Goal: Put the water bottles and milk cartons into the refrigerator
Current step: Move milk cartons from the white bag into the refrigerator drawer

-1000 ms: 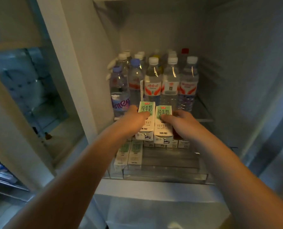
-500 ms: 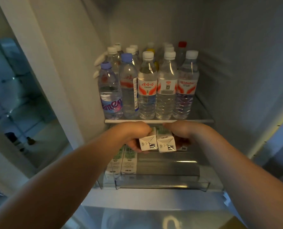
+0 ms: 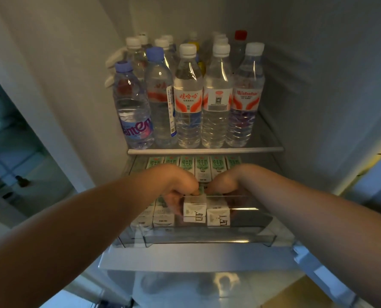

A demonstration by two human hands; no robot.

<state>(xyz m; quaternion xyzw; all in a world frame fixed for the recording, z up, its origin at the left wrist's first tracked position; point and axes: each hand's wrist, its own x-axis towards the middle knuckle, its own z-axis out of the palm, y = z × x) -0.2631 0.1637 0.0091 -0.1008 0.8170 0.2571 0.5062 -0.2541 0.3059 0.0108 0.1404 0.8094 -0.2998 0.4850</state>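
Note:
Both my hands reach into the open refrigerator, down in the clear drawer (image 3: pixel 207 238) under the glass shelf (image 3: pixel 205 150). My left hand (image 3: pixel 178 185) grips a white and green milk carton (image 3: pixel 194 209) from above. My right hand (image 3: pixel 226 182) grips a second milk carton (image 3: pixel 218 215) right beside it. Both cartons stand low in the drawer, seen through its clear front. More cartons stand in a row behind (image 3: pixel 203 165) and in a column at the drawer's left (image 3: pixel 163 215). Several water bottles (image 3: pixel 187 103) fill the shelf above.
The refrigerator's left wall (image 3: pixel 78 96) and right wall (image 3: pixel 329 96) close in the compartment. The drawer's right part (image 3: pixel 251 218) holds no cartons. The open door's shelves (image 3: pixel 12 141) lie at the left. A lower white ledge (image 3: pixel 196 256) runs beneath the drawer.
Both hands have lowered the two cartons from in front of the bottles, under the shelf edge, down into the drawer. The view has shifted so the bottles stand higher.

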